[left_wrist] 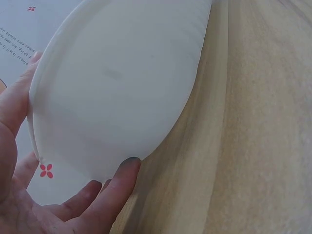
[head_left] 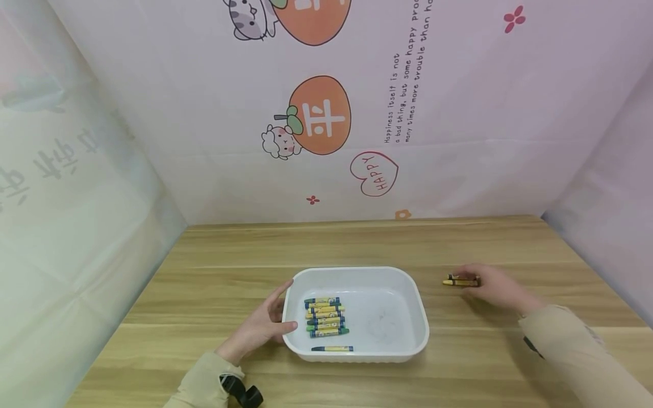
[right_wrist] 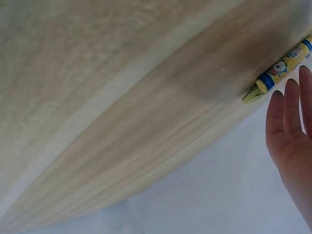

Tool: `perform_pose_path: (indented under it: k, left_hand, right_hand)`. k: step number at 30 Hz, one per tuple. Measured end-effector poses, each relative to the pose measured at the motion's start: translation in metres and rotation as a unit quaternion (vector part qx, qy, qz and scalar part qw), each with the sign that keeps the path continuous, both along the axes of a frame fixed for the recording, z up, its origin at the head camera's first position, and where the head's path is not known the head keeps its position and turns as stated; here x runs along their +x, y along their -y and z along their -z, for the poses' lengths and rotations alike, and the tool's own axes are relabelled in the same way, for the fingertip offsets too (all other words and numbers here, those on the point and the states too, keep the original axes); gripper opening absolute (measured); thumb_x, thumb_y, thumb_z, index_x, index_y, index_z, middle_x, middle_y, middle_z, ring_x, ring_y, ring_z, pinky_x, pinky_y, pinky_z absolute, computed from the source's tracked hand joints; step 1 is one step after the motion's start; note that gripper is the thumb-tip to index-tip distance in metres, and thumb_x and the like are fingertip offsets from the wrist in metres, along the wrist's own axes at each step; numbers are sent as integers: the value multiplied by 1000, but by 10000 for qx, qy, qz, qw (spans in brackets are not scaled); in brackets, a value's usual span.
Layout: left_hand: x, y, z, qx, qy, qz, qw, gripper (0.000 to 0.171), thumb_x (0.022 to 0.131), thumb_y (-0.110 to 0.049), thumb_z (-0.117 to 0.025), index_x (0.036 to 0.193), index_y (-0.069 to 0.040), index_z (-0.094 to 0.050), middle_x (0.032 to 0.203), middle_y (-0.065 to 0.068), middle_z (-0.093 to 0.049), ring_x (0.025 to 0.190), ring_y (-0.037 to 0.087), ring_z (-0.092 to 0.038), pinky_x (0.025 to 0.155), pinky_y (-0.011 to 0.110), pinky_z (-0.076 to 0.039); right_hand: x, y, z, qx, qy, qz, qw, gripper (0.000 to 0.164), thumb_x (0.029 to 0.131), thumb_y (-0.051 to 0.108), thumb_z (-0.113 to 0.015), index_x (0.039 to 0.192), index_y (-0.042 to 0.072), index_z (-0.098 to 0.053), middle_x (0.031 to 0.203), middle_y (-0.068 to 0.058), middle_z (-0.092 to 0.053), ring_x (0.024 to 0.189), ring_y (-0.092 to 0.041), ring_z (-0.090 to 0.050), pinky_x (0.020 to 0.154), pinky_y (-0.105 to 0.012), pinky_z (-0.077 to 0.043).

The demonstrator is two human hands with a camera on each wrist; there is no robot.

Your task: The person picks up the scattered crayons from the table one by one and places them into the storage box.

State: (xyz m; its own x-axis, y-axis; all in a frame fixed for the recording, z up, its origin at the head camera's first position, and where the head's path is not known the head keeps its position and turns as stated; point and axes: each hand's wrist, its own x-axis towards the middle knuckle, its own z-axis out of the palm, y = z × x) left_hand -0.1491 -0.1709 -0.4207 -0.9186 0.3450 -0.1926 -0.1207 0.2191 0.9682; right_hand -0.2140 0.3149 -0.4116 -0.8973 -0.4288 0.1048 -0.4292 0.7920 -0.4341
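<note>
A white rectangular tray (head_left: 357,358) stands on the wooden table in the head view. My left hand (head_left: 260,328) holds its left end, thumb over the rim and other fingers against the outer wall; the left wrist view shows those fingertips (left_wrist: 127,168) at the pale wall. Several crayons (head_left: 326,320) lie side by side in the tray's left half, and a single dark-tipped crayon (head_left: 333,348) lies apart near the front wall. On the right, my right hand (head_left: 492,286) reaches around yellow crayons (head_left: 454,282). In the right wrist view its extended fingers line up beside a yellow-wrapped crayon (right_wrist: 282,68).
The wooden table (head_left: 229,255) runs back to a white printed cloth (head_left: 459,181) hung behind it. More cloth (head_left: 76,226) hangs on the left side. A dark strap with a black device (head_left: 242,391) sits on the left wrist.
</note>
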Motion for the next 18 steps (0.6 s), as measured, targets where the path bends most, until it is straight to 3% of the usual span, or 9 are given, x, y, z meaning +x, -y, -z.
perform_pose_path:
  k: [7, 14, 18]
  left_hand:
    - [1, -1, -3, 51, 15, 25, 10000, 90, 83, -4, -69, 153, -19, -14, 144, 34, -30, 109, 32, -58, 72, 40, -60]
    - [1, -1, -3, 62, 46, 20, 10000, 91, 83, -4, -69, 153, -20, -14, 144, 34, -29, 107, 29, -58, 71, 40, -60]
    - [1, 0, -1, 147, 27, 90, 9998, 90, 83, -5, -69, 153, -19, -13, 144, 34, -30, 107, 29, -58, 73, 41, -60]
  right_hand:
    - [0, 1, -1, 87, 76, -53, 9999, 33, 77, 6, -73, 109, -2, -65, 104, -14, -68, 93, -30, -63, 79, -46, -54]
    - [-2, 2, 0, 228, 170, -57, 9996, 29, 78, 5, -72, 107, 1, -66, 91, -1, -65, 80, -11, -55, 67, -27, -49]
    - [-3, 2, 1, 353, 94, -160, 9992, 26, 77, 1, -72, 103, 1, -68, 91, -2, -66, 80, -12, -57, 67, -30, -51]
